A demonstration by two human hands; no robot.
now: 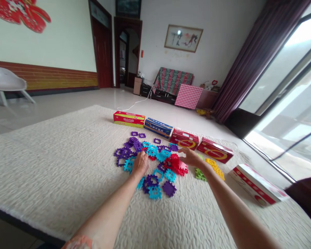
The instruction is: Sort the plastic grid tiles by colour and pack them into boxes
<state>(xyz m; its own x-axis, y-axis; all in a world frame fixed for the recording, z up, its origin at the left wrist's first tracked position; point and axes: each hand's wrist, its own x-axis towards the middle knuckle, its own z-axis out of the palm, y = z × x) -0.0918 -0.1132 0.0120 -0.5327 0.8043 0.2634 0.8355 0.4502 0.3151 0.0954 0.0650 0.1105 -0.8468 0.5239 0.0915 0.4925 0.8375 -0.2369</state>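
Set in a pale-walled room with a shiny tiled floor (75, 98), looking down on a cream quilted cover (80, 166). At the centre, two bare hands at work. With left hand (141, 163) curled narrow among flat, notched purple pieces (169, 189) and turquoise pieces (154, 192); impossible to tell whether gripping one. With right hand (188, 156) curved, fingers parted, just beside red pieces (174, 162). Around both, a loose, overlapping heap. By the right wrist, green pieces (200, 174) and yellow pieces (214, 167). Beyond the heap, in a row from left to right: a red-and-yellow box (129, 120), a blue box (158, 128), two dark red boxes (184, 139). Farther right, nearer, a white-and-red box (259, 185).
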